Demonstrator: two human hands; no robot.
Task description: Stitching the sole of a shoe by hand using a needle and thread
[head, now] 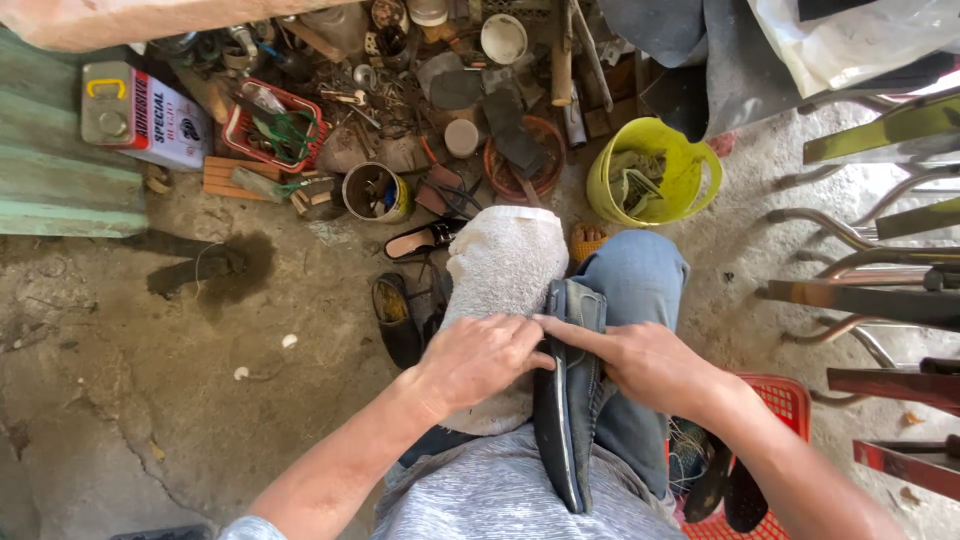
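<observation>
— So, where is the shoe [566,400]?

— On the lap, between the knees, lying on its edge, dark sole to the left, toe toward twelve o'clock. A white towel [497,275] covers the left knee beside it; the right knee is in jeans [640,285].

— And the hands?

— The left hand [478,358] lies on the towel at nine o'clock of the shoe, fingers curled, their tips pressing the shoe's upper edge. The right hand [648,362] comes in from three o'clock, fingers stretched flat across the upper, tips meeting the left hand's. Neither is closed around it; both are pressing more than gripping.

— What's around?

— A yellow bucket [655,170] with rags at one o'clock, just past the right knee. A red basket [775,420] with dark soles at four o'clock, near the right forearm. A black sandal [396,318] on the floor at ten, a tin [377,192] beyond it, and a glue can [142,115] far out at ten-thirty. Metal chair frames [870,290] stand at three.
</observation>
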